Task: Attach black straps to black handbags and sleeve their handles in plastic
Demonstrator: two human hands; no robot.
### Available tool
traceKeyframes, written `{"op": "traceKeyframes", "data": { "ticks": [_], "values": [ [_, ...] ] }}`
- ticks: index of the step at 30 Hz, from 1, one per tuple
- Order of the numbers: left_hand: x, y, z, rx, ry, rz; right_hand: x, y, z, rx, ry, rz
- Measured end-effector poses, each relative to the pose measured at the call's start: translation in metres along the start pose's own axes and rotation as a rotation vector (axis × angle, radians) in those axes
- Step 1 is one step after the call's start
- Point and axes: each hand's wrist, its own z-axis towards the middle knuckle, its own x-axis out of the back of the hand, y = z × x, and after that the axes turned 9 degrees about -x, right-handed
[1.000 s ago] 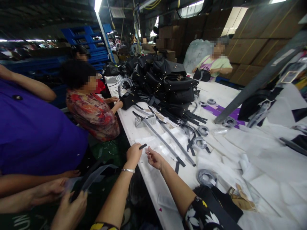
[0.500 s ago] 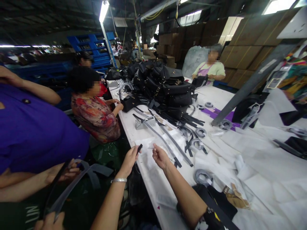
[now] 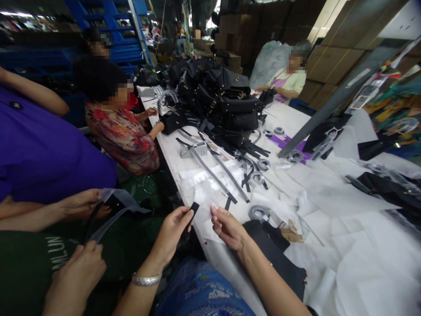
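Note:
My left hand (image 3: 173,231), with a silver bracelet at the wrist, pinches a short length of black strap (image 3: 195,209), its end pointing up. Just across from it, over the table's near edge, my right hand (image 3: 229,227) has thumb and forefinger pressed together; whatever lies between them is too small to make out. Beyond my hands, two long straps in clear plastic film (image 3: 215,177) lie on the white table (image 3: 184,180). A grey block (image 3: 194,150) stands at their far end. Close to my right forearm lies a flat black bag piece (image 3: 279,250).
At left, a co-worker in purple (image 3: 55,145) handles a strap with clear film (image 3: 123,199). Black bags (image 3: 226,101) are heaped mid-table. Coiled straps (image 3: 259,213) and white sheets (image 3: 368,245) cover the right side. A slanted grey post (image 3: 329,105) rises there.
My view has tilted down. My left hand has turned, showing more of the black strap. The neighbouring co-worker's lower hand has risen along the film-covered strap.

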Motion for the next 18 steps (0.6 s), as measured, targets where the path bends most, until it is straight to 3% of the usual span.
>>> {"op": "traceKeyframes", "data": {
  "ticks": [6,11,15,18],
  "values": [
    [-0.012,0.007,-0.038,0.005,0.018,0.065,-0.003,0.035,-0.023,0.158,0.071,-0.109],
    [-0.015,0.004,-0.051,0.011,0.048,0.115,-0.006,0.041,-0.034,0.169,0.007,-0.206],
    [-0.018,-0.002,-0.06,0.126,-0.02,-0.047,0.004,0.045,-0.038,0.364,0.139,-0.487],
    [-0.028,-0.006,-0.06,0.17,-0.016,-0.248,0.013,0.062,-0.046,0.463,0.23,-0.488]
  ]
}}
